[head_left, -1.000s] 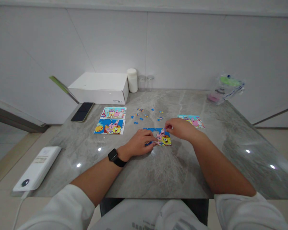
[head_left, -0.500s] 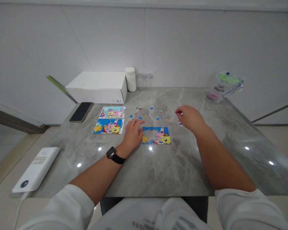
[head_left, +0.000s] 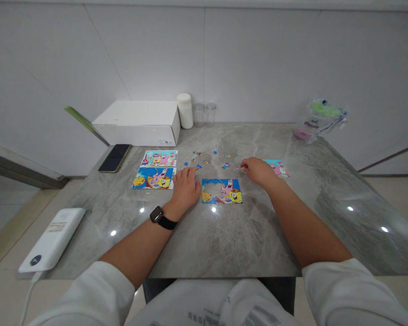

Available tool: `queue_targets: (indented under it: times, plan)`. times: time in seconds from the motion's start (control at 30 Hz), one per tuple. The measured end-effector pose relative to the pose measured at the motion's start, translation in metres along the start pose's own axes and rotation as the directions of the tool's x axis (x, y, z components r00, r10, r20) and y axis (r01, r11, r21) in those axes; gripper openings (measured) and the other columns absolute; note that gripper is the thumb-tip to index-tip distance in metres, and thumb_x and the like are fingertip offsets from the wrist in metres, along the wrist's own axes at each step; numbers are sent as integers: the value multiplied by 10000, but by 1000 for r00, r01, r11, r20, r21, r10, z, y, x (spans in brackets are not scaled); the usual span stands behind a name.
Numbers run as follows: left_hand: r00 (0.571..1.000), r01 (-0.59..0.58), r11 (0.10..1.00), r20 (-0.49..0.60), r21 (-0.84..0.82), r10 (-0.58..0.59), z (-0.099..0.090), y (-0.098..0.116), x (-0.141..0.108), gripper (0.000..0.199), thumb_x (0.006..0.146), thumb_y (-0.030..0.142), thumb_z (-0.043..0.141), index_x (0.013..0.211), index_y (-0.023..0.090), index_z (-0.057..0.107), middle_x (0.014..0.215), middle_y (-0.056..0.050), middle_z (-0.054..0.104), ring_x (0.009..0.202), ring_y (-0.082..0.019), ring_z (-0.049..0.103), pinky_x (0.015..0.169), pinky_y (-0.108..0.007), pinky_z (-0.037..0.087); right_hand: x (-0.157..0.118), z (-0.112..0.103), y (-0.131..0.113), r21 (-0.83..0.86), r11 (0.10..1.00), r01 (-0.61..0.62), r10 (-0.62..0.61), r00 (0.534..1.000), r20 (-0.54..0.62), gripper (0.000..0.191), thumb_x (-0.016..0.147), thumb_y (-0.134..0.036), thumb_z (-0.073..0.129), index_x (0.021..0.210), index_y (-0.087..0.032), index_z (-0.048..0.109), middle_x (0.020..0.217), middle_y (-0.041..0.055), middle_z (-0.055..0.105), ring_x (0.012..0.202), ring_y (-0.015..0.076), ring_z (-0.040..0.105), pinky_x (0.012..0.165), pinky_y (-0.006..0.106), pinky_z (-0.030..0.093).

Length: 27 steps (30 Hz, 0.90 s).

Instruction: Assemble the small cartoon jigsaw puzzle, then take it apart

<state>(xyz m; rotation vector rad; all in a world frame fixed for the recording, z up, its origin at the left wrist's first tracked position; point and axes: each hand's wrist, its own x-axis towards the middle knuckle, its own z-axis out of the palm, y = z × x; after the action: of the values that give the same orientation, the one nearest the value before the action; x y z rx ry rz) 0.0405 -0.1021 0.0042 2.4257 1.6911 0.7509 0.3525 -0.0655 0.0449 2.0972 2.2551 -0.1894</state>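
Observation:
A partly assembled jigsaw puzzle [head_left: 231, 194] with a cartoon picture lies in front of me, with a gap at its upper left-middle. My left hand [head_left: 187, 188] rests flat just left of it, fingers stretched out, the fingertips by a blue puzzle piece [head_left: 199, 166]. My right hand [head_left: 257, 170] is above and right of the puzzle, thumb and fingers pinched at a small pinkish puzzle piece [head_left: 237, 170]. Several loose puzzle pieces [head_left: 206, 162] are scattered behind the puzzle. Another cartoon puzzle [head_left: 280, 169] lies partly behind my right hand.
Two printed picture cards [head_left: 159, 158] lie left of my left hand. Farther left are a phone [head_left: 114, 158] and a white power bank [head_left: 52, 240] with a cable. A white box [head_left: 136, 122], a white bottle [head_left: 185, 111], clear jars [head_left: 210, 115] and a plastic bag [head_left: 318, 122] stand at the back.
My right hand has moved left and slightly nearer me, down to the pinkish piece, uncovering the puzzle on the right. My left hand has shifted slightly left.

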Motion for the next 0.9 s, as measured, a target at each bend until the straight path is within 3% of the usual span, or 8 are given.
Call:
queue_targets:
  times: [0.17, 0.43, 0.7, 0.9]
  plan:
    - [999, 36, 997, 3, 73, -37, 3, -5, 3, 533, 907, 137, 538, 1438, 175, 552, 1381, -180, 630, 1274, -383, 558, 1073, -547, 435, 2, 4, 1, 0, 1000, 20, -20, 999, 28, 377, 1011, -167, 513, 1304, -210, 747, 1282, 140, 730, 1112, 231, 675, 923, 302, 464]
    - [999, 50, 992, 10, 112, -52, 8, -14, 5, 548, 931, 156, 544, 1478, 170, 533, 1362, -178, 661, 1255, -387, 573, 1049, -534, 431, 0, 3, -2, 29, 999, 46, -47, 998, 41, 260, 972, -202, 613, 1163, -195, 788, 1207, 128, 752, 1068, 227, 690, 873, 281, 472]
    - [993, 74, 980, 76, 187, -90, 1, -7, 5, 557, 974, 194, 538, 1530, 192, 501, 1337, -147, 679, 1234, -353, 584, 1048, -500, 424, 6, 8, 9, -5, 998, 56, -55, 994, 99, 163, 936, -259, 677, 1037, -205, 793, 1123, 94, 786, 989, 227, 705, 797, 291, 467]
    - [990, 77, 978, 102, 192, -98, -4, -3, 6, 551, 982, 182, 524, 1532, 196, 498, 1347, -155, 667, 1235, -354, 586, 1045, -497, 418, 8, 10, 13, 34, 997, 69, -70, 996, 48, 339, 931, -159, 650, 1251, -223, 740, 1169, 91, 778, 1023, 224, 694, 828, 281, 466]
